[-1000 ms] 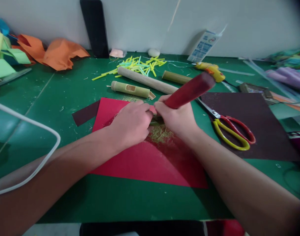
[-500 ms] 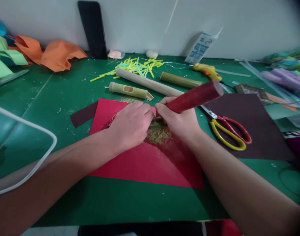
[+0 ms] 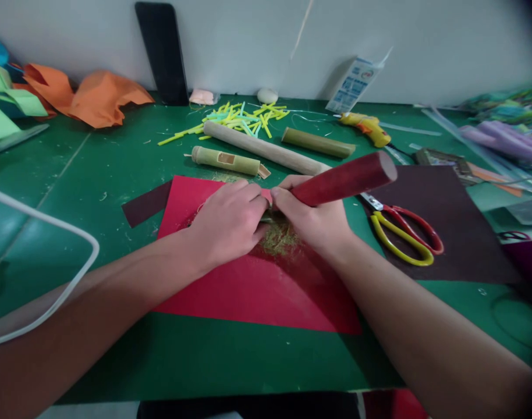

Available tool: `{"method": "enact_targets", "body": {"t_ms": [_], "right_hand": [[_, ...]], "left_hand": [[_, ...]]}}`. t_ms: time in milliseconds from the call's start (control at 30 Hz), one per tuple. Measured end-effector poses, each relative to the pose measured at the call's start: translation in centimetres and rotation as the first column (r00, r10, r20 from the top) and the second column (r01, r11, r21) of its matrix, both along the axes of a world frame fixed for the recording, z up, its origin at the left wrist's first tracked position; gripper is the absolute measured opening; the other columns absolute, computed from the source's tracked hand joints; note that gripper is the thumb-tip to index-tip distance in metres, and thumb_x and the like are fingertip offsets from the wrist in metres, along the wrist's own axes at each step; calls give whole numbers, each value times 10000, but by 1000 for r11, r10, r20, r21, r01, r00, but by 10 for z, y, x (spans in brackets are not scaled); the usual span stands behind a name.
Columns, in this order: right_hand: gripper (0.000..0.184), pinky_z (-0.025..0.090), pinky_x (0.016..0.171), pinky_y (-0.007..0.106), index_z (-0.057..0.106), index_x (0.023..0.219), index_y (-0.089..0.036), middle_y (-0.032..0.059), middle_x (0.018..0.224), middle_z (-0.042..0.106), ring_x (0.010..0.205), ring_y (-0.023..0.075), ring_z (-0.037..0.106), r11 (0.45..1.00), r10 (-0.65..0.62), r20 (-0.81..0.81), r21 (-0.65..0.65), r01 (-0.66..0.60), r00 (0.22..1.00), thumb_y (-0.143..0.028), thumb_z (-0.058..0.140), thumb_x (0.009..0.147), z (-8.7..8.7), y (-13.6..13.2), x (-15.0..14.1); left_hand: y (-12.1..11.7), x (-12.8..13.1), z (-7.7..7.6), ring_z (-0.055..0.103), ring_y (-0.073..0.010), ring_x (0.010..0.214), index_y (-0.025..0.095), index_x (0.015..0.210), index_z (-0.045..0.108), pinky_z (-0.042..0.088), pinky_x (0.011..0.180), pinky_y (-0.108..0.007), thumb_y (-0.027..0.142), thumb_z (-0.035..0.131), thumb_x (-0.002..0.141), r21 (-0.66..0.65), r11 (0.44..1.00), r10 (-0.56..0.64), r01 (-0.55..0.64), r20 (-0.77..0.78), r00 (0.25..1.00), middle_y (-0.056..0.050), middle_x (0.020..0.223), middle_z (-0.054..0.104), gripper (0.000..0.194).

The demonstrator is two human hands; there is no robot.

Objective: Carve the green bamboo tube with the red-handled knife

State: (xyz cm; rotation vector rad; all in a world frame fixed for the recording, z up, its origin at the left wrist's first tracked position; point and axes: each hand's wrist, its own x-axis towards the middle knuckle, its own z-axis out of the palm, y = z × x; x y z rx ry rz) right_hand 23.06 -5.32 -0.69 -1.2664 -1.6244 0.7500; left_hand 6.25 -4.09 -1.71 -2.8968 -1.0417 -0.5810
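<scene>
My right hand (image 3: pixel 316 224) is closed round a tool with a thick, round red handle (image 3: pixel 344 177); its working end is hidden between my hands. My left hand (image 3: pixel 231 218) is closed on a greenish bamboo piece (image 3: pixel 268 217), most of it covered by my fingers. The two hands almost touch over a red sheet (image 3: pixel 248 302). Fine greenish-brown shavings (image 3: pixel 277 240) lie on the sheet just below them. Beyond my hands rests a bamboo tube (image 3: pixel 244 164) with a square hole cut in its side.
Red-and-yellow-handled scissors (image 3: pixel 405 233) lie on a dark sheet (image 3: pixel 462 233) at right. Behind my hands are a pale wooden rod (image 3: pixel 257 144), another bamboo piece (image 3: pixel 318 142), yellow-green strips (image 3: pixel 235 119) and a yellow glue gun (image 3: pixel 366 127). A white cable (image 3: pixel 69 220) loops at left.
My right hand and the red handle have shifted slightly left and tilted lower. My left hand keeps its grip nearly in place. The whole view has moved a little.
</scene>
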Motion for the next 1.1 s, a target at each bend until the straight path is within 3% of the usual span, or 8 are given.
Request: {"method": "enact_targets", "body": {"t_ms": [533,800,1000,1100], "right_hand": [[213,333,541,284,548,580,-195,-42,556,498,544,91,412,1000,20,6,16,-20,1000,-220,604,784,-4,5,1],[221,315,496,278,506,535,-209,-42,521,474,509,91,408,997,72,0,-10,-72,997,-213,575,745,-4,-1,0],[246,317,512,288,548,538,-201,-41,509,455,510,94,387,995,-93,-48,-37,92,995,-230,581,780,-4,-3,0],[243,335,534,290,561,563,-198,-35,538,486,537,102,415,996,-92,-28,-12,91,995,-247,600,798,-3,1,-1]], "left_hand": [[2,0,-2,635,-279,961,118,930,667,532,812,-401,235,699,863,-38,999,16,-15,45,999,-110,967,690,138],[4,-1,4,641,-276,968,129,927,679,523,814,-398,258,683,880,-158,986,49,-48,-2,999,-100,969,684,137],[5,-1,2,642,-269,967,135,916,680,523,815,-388,279,694,872,-125,991,54,-50,28,998,-97,969,683,151],[5,-1,1,648,-272,956,130,926,683,532,819,-391,267,711,858,-131,990,53,-48,39,998,-104,960,692,156]]}}
